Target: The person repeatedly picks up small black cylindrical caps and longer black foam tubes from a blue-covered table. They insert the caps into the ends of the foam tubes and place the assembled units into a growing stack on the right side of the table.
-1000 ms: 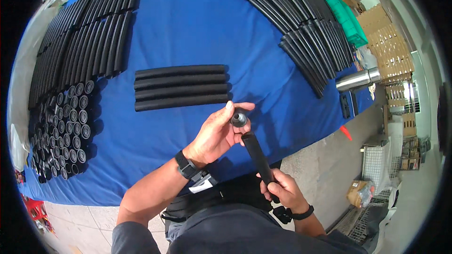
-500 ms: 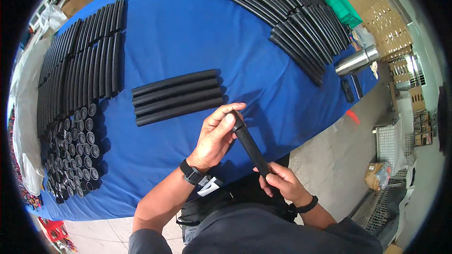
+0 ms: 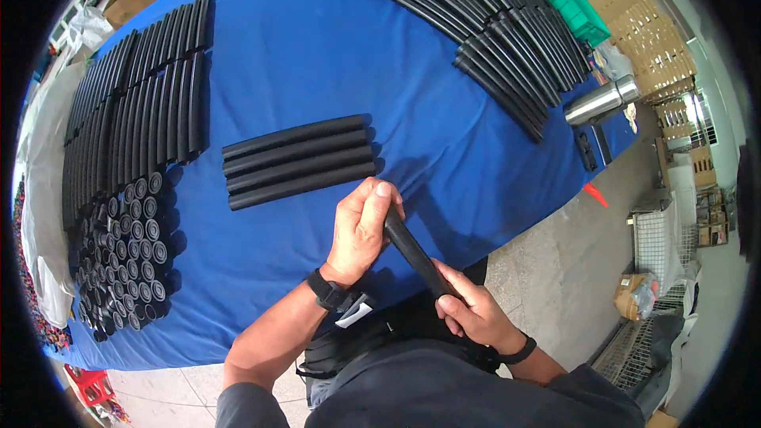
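Note:
Between my hands a black tube (image 3: 415, 252) slants over the near edge of the blue cloth. My left hand (image 3: 361, 226) is wrapped round its upper end, so the cap seen there earlier is hidden under the fingers. Lower down, my right hand (image 3: 472, 307) grips the other end with thumb and fingers. Just beyond my left hand, several loose black tubes (image 3: 297, 160) lie side by side on the cloth. At the left stand many round black caps (image 3: 136, 250) packed close together, with ringed faces upward.
Rows of black tubes (image 3: 158, 103) lie at the far left, and more capped-looking tubes (image 3: 507, 40) at the far right. Beside those are a green bin (image 3: 567, 4), a steel flask (image 3: 602, 101) and a dark tool (image 3: 585, 150). The blue cloth (image 3: 293, 47) covers the table.
My left hand has closed over the tube's upper end, where thumb and fingertips held the cap before. My right hand keeps its grip lower down, its fingers slightly shifted.

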`<state>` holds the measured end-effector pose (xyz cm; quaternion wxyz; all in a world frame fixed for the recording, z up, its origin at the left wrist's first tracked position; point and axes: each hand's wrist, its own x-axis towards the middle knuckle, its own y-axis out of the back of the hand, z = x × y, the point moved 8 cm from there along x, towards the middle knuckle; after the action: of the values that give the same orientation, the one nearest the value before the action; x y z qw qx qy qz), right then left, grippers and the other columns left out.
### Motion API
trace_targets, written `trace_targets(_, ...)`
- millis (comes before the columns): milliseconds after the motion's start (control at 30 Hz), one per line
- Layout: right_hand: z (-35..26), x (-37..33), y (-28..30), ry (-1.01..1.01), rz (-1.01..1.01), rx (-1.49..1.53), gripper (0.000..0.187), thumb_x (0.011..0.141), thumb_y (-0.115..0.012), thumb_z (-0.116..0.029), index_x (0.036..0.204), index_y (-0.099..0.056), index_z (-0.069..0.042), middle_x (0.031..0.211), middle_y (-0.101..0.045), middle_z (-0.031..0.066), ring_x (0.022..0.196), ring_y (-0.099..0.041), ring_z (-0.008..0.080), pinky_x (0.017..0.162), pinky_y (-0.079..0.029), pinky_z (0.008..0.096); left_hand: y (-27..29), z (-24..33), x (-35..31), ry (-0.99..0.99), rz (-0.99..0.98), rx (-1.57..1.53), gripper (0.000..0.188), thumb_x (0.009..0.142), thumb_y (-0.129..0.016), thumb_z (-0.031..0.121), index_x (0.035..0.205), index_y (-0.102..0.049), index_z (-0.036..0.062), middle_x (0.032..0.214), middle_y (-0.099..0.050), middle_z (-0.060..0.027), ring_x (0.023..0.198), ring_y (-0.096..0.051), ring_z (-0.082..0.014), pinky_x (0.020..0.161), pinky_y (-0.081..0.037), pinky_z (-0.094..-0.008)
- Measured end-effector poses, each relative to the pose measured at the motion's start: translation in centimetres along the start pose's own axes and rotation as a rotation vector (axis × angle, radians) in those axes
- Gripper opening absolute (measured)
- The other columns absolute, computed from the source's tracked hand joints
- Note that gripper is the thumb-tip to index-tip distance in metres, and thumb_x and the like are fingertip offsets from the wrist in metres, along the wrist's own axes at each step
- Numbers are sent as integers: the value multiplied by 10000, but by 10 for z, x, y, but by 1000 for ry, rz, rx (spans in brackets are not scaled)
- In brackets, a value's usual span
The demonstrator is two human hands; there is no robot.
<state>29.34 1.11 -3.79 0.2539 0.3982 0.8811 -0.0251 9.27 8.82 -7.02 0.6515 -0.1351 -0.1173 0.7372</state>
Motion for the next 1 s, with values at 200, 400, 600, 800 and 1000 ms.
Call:
trace_targets(200,-9,0,7,91,62,-193,563,1054,-546,-214,1552,-372,-19,813,-645,127,637,-619,175,652,-514,304,1,10,-3,-67,89,130,416,1091,-463,356,838,-615,64,700,-574,3,580,-442,-56,529,-362,-250)
trace_targets(400,-14,2,4,101,78,-286,579,1048,-564,-225,1536,-373,22,1056,-697,249,783,-696,260,782,-529,328,1,8,-5,-95,160,98,413,1086,-471,332,817,-617,54,690,-568,4,636,-440,-72,585,-360,-263)
trace_targets(600,-12,1,1,163,101,-255,579,1050,-560,-215,1535,-368,35,826,-648,170,678,-630,195,686,-508,311,1,12,-7,-100,161,131,408,1081,-488,341,831,-608,41,706,-582,-10,658,-491,-83,611,-418,-275)
trace_targets(800,-4,4,-1,66,20,-104,576,1059,-543,-216,1561,-353,-8,680,-558,49,584,-547,93,572,-465,267,2,10,-10,-114,188,56,440,1084,-457,340,799,-616,46,688,-568,0,626,-433,-69,580,-349,-262)
trace_targets(1000,-7,3,-10,-20,-51,92,567,1080,-483,-218,1600,-305,-83,670,-509,-25,535,-484,45,513,-435,223,3,10,-11,-127,183,103,420,1080,-479,332,808,-619,44,690,-572,-11,625,-436,-70,581,-353,-259)
